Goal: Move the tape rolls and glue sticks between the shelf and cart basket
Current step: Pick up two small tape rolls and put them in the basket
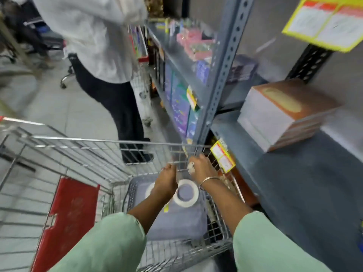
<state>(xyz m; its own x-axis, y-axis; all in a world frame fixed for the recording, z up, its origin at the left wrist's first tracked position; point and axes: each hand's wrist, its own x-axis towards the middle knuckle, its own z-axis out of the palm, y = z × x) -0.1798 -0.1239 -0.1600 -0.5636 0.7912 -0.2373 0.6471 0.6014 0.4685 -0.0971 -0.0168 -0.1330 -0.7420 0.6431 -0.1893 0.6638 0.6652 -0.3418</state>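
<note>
Tape rolls [186, 192] sit in the cart basket [137, 188] already, left hand [167, 178] curled empty-looking, right hand [202, 166] gripping something white, shelf [275, 169] nearby still bare

The floor [64, 107] is of pale grey tiles. On the right side stands a grey metal rack [222, 75] with holes along its upright posts. Behind it the wall [275, 26] is plain grey. A second person [102, 46] in a white shirt and dark trousers stands in the aisle. Behind that person, an office chair base [66, 77] with wheels is visible.
</note>
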